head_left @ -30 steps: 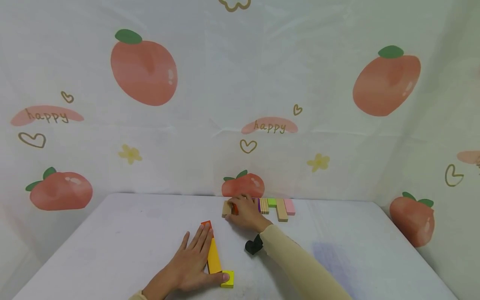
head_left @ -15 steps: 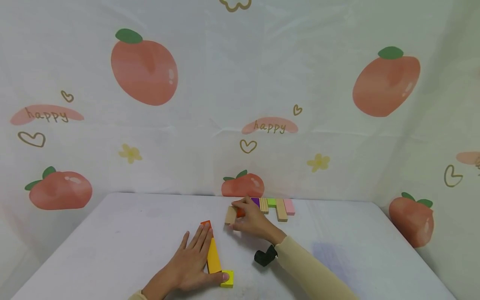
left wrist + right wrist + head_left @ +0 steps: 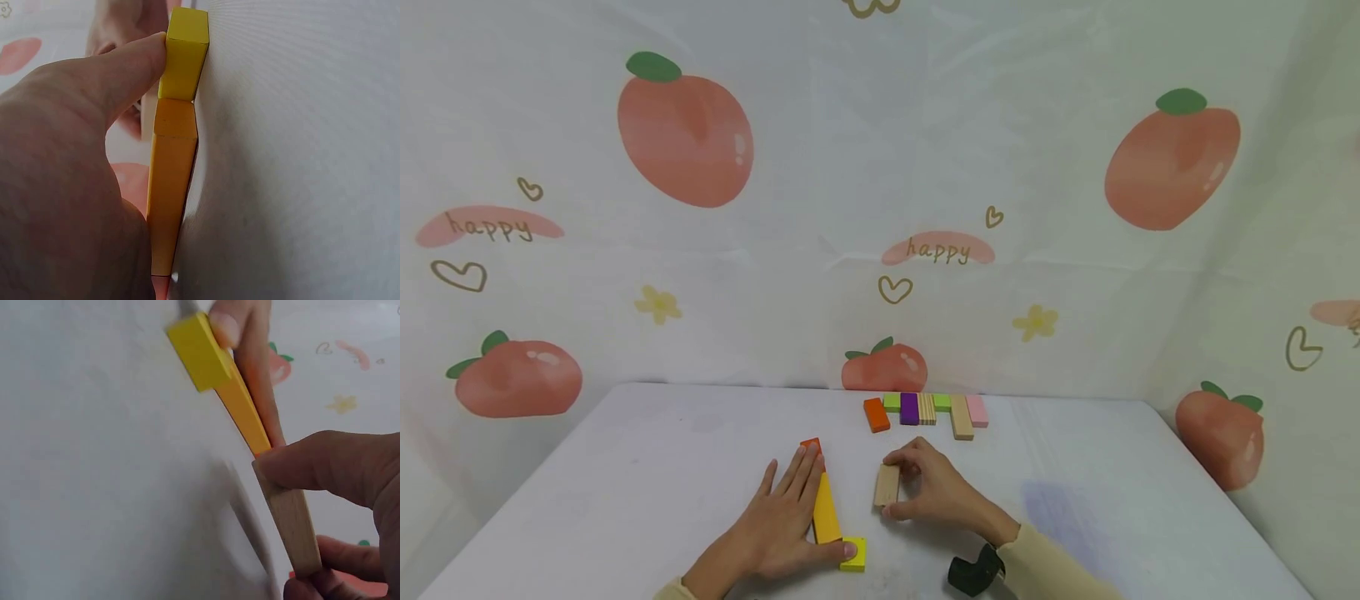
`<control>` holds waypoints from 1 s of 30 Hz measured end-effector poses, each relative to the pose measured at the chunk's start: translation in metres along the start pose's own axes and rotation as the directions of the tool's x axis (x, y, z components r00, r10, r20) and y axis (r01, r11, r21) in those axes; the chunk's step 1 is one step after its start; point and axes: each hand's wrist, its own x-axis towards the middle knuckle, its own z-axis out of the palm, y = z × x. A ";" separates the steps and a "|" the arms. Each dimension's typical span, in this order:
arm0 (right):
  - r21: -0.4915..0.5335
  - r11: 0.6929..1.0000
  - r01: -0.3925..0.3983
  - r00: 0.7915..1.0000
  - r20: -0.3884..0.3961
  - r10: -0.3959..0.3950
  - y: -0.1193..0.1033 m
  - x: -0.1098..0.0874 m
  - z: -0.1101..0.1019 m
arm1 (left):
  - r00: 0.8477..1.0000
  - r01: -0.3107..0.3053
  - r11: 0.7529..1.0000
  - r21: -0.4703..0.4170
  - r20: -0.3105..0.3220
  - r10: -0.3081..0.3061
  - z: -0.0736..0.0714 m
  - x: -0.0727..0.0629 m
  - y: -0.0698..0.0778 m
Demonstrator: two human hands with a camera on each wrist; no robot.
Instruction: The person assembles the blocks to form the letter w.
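Note:
My left hand [image 3: 782,525] lies flat with spread fingers over a line of blocks. Its fingertips rest on a red-orange block [image 3: 811,442], and its thumb presses a yellow block [image 3: 858,563] at the near end. Between these two lies a long yellow-orange block [image 3: 827,515], partly covered by the hand; in the left wrist view it meets the yellow block [image 3: 184,65] end to end. To the right, my right hand [image 3: 947,493] pinches a plain wooden block [image 3: 887,486] by its ends. The right wrist view shows this wooden block [image 3: 291,528] held above the tabletop, its shadow beneath.
Along the table's back edge lie an orange block [image 3: 876,415], a purple block [image 3: 909,409], a striped block [image 3: 927,409], two green blocks, a long wooden block [image 3: 962,419] and a pink block [image 3: 977,411]. A fruit-printed curtain [image 3: 790,292] hangs behind the white table [image 3: 625,483].
The right hand has taken the plain wooden block from the left end of the back row and brought it nearer and slightly right. The orange block is uncovered. My left hand stays put.

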 end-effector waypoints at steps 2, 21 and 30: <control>0.006 1.000 -0.005 1.000 0.005 0.005 0.000 -0.007 0.002 | 1.000 -0.004 1.000 0.001 0.000 0.004 0.000 0.000 0.000; -0.012 0.999 -0.047 0.998 -0.030 0.047 -0.007 -0.029 0.022 | 1.000 0.019 1.000 -0.003 0.014 -0.019 -0.001 0.002 0.000; -0.021 0.999 -0.038 0.999 -0.025 0.038 -0.006 -0.030 0.021 | 1.000 0.016 1.000 -0.002 -0.001 -0.016 0.000 0.001 0.001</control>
